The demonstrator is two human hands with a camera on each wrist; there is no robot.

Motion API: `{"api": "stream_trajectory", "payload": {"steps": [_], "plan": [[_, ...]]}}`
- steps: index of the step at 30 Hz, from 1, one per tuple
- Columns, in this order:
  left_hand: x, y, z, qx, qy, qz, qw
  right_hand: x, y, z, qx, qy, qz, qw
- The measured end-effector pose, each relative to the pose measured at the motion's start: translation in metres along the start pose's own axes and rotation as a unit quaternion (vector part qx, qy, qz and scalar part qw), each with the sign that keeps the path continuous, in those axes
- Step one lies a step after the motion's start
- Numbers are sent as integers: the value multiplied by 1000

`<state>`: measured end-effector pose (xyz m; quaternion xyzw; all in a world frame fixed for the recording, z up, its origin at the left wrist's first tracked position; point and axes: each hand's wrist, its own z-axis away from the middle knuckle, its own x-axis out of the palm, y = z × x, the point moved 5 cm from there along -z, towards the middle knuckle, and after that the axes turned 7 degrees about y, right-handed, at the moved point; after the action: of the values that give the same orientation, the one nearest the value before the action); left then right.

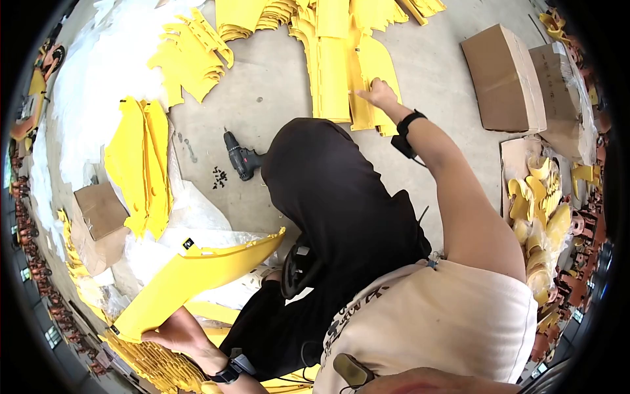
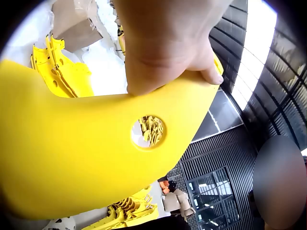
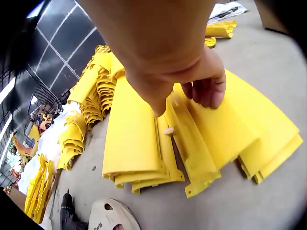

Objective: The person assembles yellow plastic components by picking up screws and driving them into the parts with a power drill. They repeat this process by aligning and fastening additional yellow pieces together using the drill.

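Note:
My left hand [image 1: 180,333] grips a long, curved yellow plastic panel [image 1: 177,279] by its wide lower end. The panel slants up across my lap, with a small black clip [image 1: 188,243] on its upper edge. A round hole [image 2: 148,132] shows near the gripped end in the left wrist view. On the far side of my knee, my right hand [image 1: 382,97] holds the raised edge of another yellow panel [image 3: 194,148], its fingers curled and thumb on the opposite side. That panel lies among stacked yellow panels [image 3: 132,139] on the floor.
A cordless drill [image 1: 241,156] lies beside my knee, with a pile of black screws [image 1: 219,177] nearby. Further yellow panels [image 1: 141,164] lie at left on white plastic sheeting [image 1: 98,85]. Cardboard boxes [image 1: 502,79] stand at right, near bagged yellow parts [image 1: 541,217].

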<state>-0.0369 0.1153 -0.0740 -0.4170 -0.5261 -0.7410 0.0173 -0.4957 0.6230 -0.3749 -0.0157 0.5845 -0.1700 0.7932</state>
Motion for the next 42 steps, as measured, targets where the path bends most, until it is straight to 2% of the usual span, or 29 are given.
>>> {"api": "stream_trajectory", "payload": {"steps": [1,3,4,6,7,9,12,16,20,21,22,26,28,29,30,31,32,33,35,37,39,41,42], "plan": [[0,-6,-2,-10,3,-11,1000,3,-4,13,12,56,-1,998],[4,-14,-3,-15,-11,-39,999,14,-9,22,-9,90,0,996],[7,-17,-3,-21,-18,-42,999,19,-8,17,-7,87,-4,996],[8,-20,-5,-26,-25,-42,998,23,-8,10,32,29,3,999],[6,-20,-6,-25,-26,-42,998,19,-9,11,32,30,1,999],[-1,-17,-8,-2,-6,-59,998,1,-5,19,116,64,-73,989],[7,-18,-5,-12,-13,-49,999,-15,15,33,60,81,-102,990],[-3,-13,-6,-2,-1,-30,1000,-18,52,61,40,58,-225,972],[-14,-11,-3,-21,11,-16,1000,-63,60,78,-12,82,-150,985],[-13,-11,-3,-24,9,-9,1000,-71,69,65,-69,146,-20,987],[-12,-10,-4,-27,6,-1,1000,-82,63,63,-122,208,111,964],[-12,-10,0,-18,-5,14,1000,-113,44,55,-119,237,139,954],[-4,-11,2,-52,-39,10,998,-126,38,43,-110,263,26,958],[-6,-10,4,-44,-36,18,998,-129,29,39,-119,268,27,956],[-8,-10,4,-44,-36,6,998,-125,24,37,-99,168,-234,952],[-9,-11,5,-47,-37,-6,998,-122,11,45,-70,52,-475,876],[-10,-11,6,-44,-39,1,998,-126,-3,53,-57,-6,-540,840],[-10,-11,7,-46,-40,-2,998,-134,-12,54,-62,0,-541,839],[-10,-10,6,-45,-51,-4,998,-148,-34,57,-107,-18,-599,794],[-13,-10,5,-46,-62,3,997,-193,-67,90,-118,15,-598,793],[-14,-10,6,-46,-65,12,997,-246,-88,121,-180,38,-629,755],[-11,-8,7,-39,-76,-3,996,-290,-90,144,-209,-26,-695,688],[-10,-7,7,-36,-74,-3,997,-301,-88,157,-230,-117,-749,610]]}}
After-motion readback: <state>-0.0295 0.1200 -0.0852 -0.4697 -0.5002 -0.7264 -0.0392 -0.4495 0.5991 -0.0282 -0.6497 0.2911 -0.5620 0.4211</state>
